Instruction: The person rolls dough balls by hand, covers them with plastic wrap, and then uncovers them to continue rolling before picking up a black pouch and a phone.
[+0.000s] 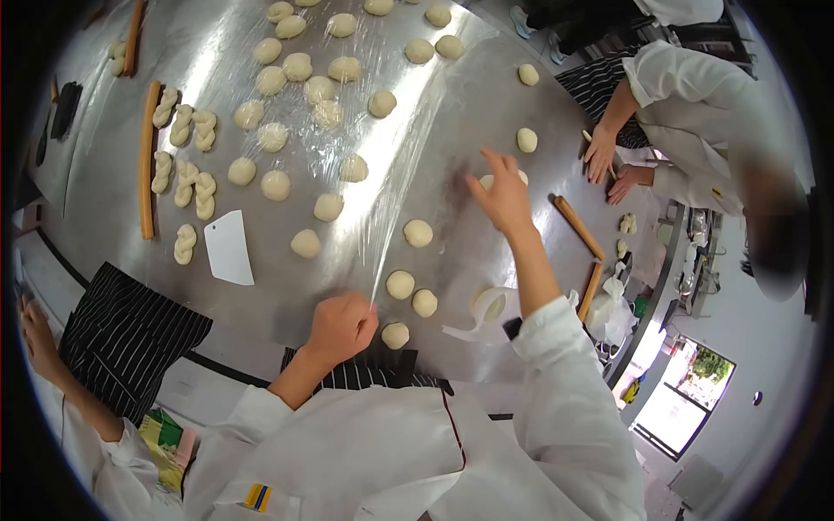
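My left hand (343,326) is closed in a fist at the near edge of the metal table, gripping the gathered edge of a sheet of plastic wrap (380,247). The clear wrap stretches away from the fist over many round dough balls (328,207). Farther right, my right hand (504,198) is held out with thumb and fingers apart. A dough ball (486,181) shows between its thumb and fingers, partly hidden. Uncovered dough balls (418,233) lie between my two hands, with several more beside my left fist.
Braided dough pieces (204,130) and a long wooden rolling pin (149,161) lie left, near a white scraper (228,248). A tape roll (489,306) sits under my right forearm. Across the table, a co-worker's hands (601,156) press a dough strip. Another person stands at left.
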